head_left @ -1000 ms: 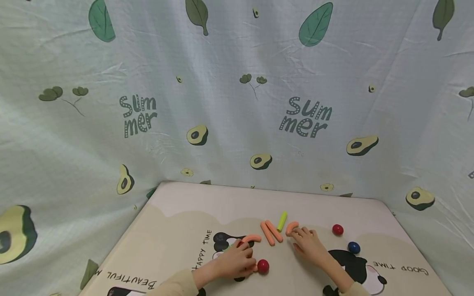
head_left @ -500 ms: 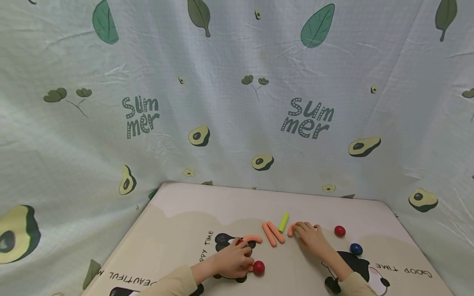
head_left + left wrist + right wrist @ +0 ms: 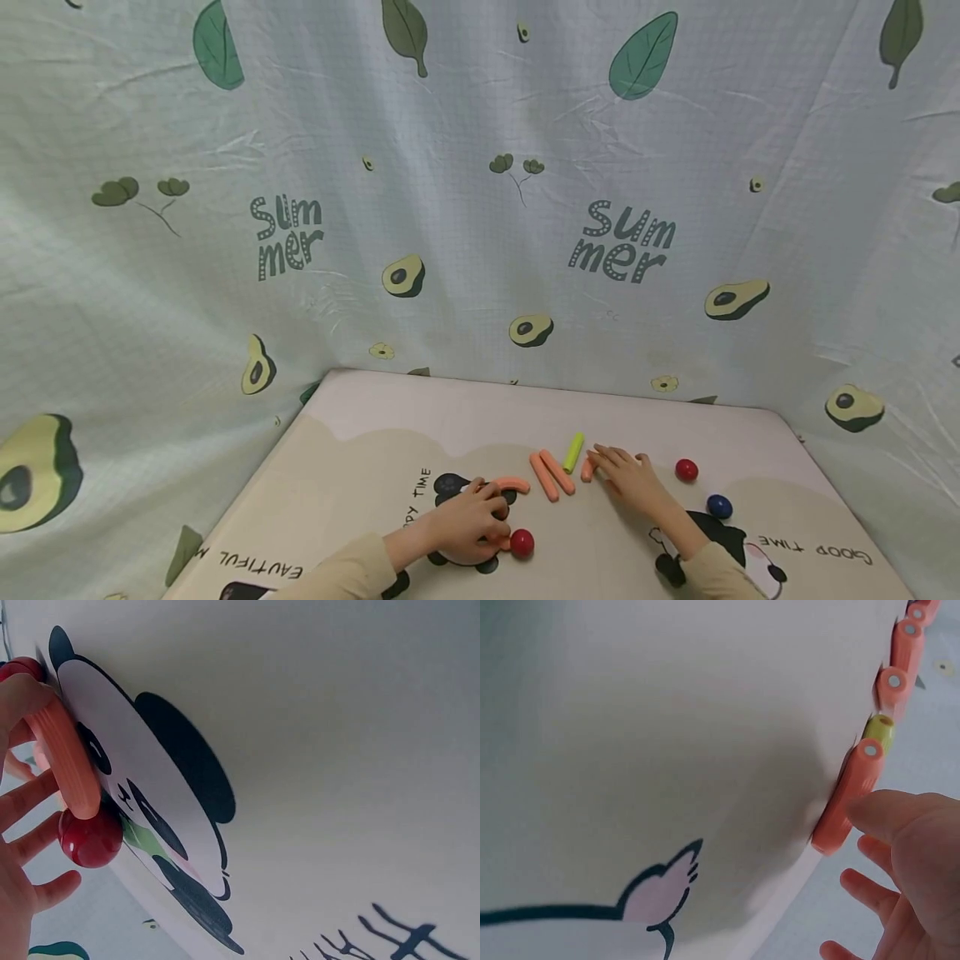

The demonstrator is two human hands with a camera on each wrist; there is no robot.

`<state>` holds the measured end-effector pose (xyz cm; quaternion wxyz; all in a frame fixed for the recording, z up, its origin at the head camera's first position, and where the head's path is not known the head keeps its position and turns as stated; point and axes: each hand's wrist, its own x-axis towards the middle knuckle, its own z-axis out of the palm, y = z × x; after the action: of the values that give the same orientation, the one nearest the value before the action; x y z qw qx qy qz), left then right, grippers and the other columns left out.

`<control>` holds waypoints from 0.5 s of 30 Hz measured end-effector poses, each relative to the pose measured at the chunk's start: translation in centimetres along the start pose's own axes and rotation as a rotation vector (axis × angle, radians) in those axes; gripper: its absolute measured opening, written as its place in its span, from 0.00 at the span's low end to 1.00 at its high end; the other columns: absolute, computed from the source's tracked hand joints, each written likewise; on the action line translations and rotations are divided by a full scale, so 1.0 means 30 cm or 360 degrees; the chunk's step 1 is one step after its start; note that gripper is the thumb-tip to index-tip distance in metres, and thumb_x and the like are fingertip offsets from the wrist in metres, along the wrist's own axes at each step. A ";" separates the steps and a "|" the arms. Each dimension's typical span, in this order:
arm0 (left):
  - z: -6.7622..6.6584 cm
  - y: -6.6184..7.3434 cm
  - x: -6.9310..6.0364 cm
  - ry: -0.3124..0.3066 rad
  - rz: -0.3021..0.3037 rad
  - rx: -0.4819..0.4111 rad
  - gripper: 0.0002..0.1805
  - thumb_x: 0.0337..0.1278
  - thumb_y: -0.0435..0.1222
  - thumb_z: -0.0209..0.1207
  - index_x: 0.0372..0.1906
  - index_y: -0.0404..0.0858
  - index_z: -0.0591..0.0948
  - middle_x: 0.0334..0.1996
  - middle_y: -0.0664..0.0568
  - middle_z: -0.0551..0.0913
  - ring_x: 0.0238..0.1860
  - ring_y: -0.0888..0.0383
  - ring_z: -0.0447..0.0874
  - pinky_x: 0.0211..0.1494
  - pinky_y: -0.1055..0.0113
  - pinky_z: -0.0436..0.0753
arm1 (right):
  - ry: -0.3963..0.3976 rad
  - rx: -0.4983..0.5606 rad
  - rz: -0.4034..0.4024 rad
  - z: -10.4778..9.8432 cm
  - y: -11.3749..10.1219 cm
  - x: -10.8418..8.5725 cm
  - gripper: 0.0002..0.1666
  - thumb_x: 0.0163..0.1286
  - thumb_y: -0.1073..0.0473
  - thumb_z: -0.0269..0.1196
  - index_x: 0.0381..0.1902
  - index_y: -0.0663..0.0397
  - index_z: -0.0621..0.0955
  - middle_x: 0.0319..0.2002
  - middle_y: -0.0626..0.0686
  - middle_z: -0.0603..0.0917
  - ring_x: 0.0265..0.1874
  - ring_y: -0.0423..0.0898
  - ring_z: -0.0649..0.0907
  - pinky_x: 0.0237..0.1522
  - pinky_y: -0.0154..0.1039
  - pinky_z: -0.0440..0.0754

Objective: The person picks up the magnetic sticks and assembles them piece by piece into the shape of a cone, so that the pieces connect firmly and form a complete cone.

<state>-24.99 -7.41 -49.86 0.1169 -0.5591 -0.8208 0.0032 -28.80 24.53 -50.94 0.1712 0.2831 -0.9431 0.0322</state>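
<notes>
My left hand [image 3: 468,525] bends over the table beside a red ball [image 3: 522,544]. In the left wrist view, its thumb and index finger pinch the upper end of an orange stick [image 3: 69,761]; the other fingers are spread. One red ball [image 3: 90,837] is by the stick's lower end, another [image 3: 22,669] near the thumb. My right hand [image 3: 633,482] reaches over a short orange piece [image 3: 587,470], fingers extended. The right wrist view has its thumb touching that piece [image 3: 847,796], the other fingers apart from it.
Two straight orange sticks [image 3: 543,477] [image 3: 557,472] and a yellow-green stick [image 3: 573,453] lie between the hands. A curved orange stick [image 3: 513,484] is beyond the left hand. Toward the right are a red ball [image 3: 686,470] and a blue ball [image 3: 719,507]. Printed cloth [image 3: 450,208] hangs behind the table.
My right hand has moved slightly away from me, its fingers now covering more of the orange piece. My left hand has barely moved; the red ball beside it has shifted slightly left.
</notes>
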 end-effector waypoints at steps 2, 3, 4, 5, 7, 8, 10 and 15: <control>-0.001 -0.003 -0.001 -0.0008 0.0005 -0.0002 0.02 0.52 0.46 0.56 0.31 0.57 0.78 0.36 0.61 0.75 0.41 0.63 0.64 0.43 0.68 0.61 | -0.0012 0.0000 -0.0029 0.005 0.004 0.001 0.27 0.54 0.63 0.63 0.54 0.54 0.74 0.54 0.56 0.76 0.50 0.55 0.76 0.40 0.58 0.70; -0.002 -0.004 -0.001 -0.0009 0.0007 0.0000 0.03 0.51 0.46 0.56 0.31 0.57 0.78 0.36 0.60 0.76 0.41 0.63 0.64 0.43 0.68 0.61 | -0.0025 0.0004 -0.0035 0.006 0.005 0.002 0.27 0.54 0.63 0.63 0.54 0.55 0.74 0.54 0.55 0.76 0.50 0.55 0.76 0.40 0.58 0.70; -0.002 -0.005 -0.001 -0.0008 0.0011 0.0006 0.03 0.51 0.46 0.56 0.31 0.57 0.78 0.36 0.60 0.76 0.41 0.63 0.64 0.43 0.69 0.61 | -0.0044 0.0006 -0.0036 0.008 0.006 0.002 0.27 0.55 0.63 0.62 0.55 0.54 0.74 0.54 0.55 0.76 0.50 0.54 0.75 0.41 0.58 0.70; -0.001 -0.006 -0.002 -0.0006 0.0015 0.0008 0.03 0.51 0.46 0.56 0.31 0.57 0.78 0.36 0.60 0.76 0.40 0.63 0.64 0.42 0.69 0.61 | -0.0066 0.0006 -0.0034 0.009 0.006 0.002 0.27 0.55 0.63 0.62 0.55 0.54 0.73 0.54 0.55 0.76 0.51 0.54 0.75 0.41 0.58 0.70; -0.001 -0.006 -0.002 -0.0002 0.0021 0.0015 0.03 0.51 0.46 0.56 0.31 0.56 0.79 0.36 0.60 0.76 0.40 0.63 0.64 0.42 0.69 0.61 | -0.0105 0.0014 -0.0026 0.010 0.007 0.003 0.26 0.56 0.62 0.61 0.55 0.55 0.73 0.54 0.55 0.76 0.51 0.55 0.75 0.42 0.59 0.70; -0.001 -0.006 -0.002 0.0002 0.0023 0.0019 0.03 0.51 0.46 0.56 0.31 0.56 0.79 0.36 0.60 0.76 0.40 0.63 0.64 0.42 0.69 0.61 | -0.0124 0.0028 -0.0016 0.010 0.006 0.003 0.26 0.57 0.61 0.61 0.55 0.54 0.73 0.54 0.56 0.76 0.51 0.55 0.75 0.42 0.59 0.70; -0.003 -0.005 -0.002 0.0009 0.0028 0.0025 0.03 0.51 0.46 0.56 0.31 0.56 0.79 0.36 0.59 0.77 0.40 0.63 0.65 0.42 0.69 0.62 | -0.0159 0.0053 0.0008 0.008 0.004 0.005 0.25 0.58 0.59 0.60 0.55 0.53 0.73 0.54 0.56 0.75 0.51 0.55 0.75 0.43 0.60 0.69; -0.007 -0.001 -0.001 0.0019 0.0035 0.0041 0.03 0.51 0.46 0.57 0.31 0.57 0.79 0.36 0.60 0.77 0.40 0.63 0.65 0.41 0.70 0.61 | -0.0194 0.0052 0.0031 0.006 0.000 0.010 0.22 0.60 0.53 0.59 0.53 0.44 0.75 0.51 0.56 0.76 0.48 0.55 0.75 0.42 0.58 0.69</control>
<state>-24.97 -7.47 -49.65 0.1290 -0.5666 -0.8137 0.0117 -29.08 24.34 -51.00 0.1086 0.2780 -0.9539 0.0319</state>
